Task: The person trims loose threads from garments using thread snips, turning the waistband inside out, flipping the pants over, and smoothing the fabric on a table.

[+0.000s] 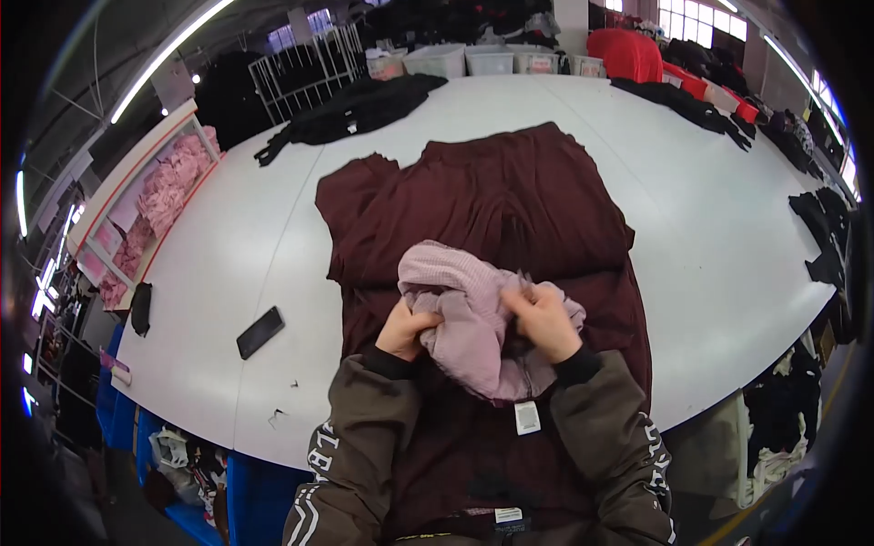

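Head view: both bare hands hold a pale pink garment [460, 341] above the maroon clothing [482, 209], which lies in layers across the middle of the white counter [728, 264]. The fingers of the left hand [410, 329] are clamped on the left side of the pink garment, thumb on top. The fingers of the right hand [543, 323] are pinched together on its right portion; motion blur softens their outline. A ribbed section forms the upper left of the pink garment. A white label [527, 418] hangs from its lower edge, between the forearms. A smartphone [261, 333] lies on the counter, left of the maroon clothing and apart from it. At the far edge, a black garment [364, 107] lies flat. Plastic bins [489, 61] stand beyond the counter.
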Demonstrator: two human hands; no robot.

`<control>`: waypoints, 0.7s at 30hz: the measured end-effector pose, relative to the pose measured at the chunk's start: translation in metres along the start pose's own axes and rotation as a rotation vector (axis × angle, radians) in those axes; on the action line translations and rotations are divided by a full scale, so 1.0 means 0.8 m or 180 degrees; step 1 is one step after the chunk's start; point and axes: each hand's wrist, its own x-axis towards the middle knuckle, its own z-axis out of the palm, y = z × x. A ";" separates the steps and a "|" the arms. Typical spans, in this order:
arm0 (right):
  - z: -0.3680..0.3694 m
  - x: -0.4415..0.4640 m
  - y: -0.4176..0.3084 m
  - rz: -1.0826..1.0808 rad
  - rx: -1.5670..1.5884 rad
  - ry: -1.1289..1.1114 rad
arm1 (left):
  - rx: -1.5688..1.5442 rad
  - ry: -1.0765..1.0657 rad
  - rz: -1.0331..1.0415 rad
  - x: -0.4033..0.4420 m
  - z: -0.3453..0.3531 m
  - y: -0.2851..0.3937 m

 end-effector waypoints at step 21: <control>-0.039 0.083 0.005 -0.0795 0.0987 0.0898 | 0.5022 -0.0511 0.0959 -0.006 0.066 -0.035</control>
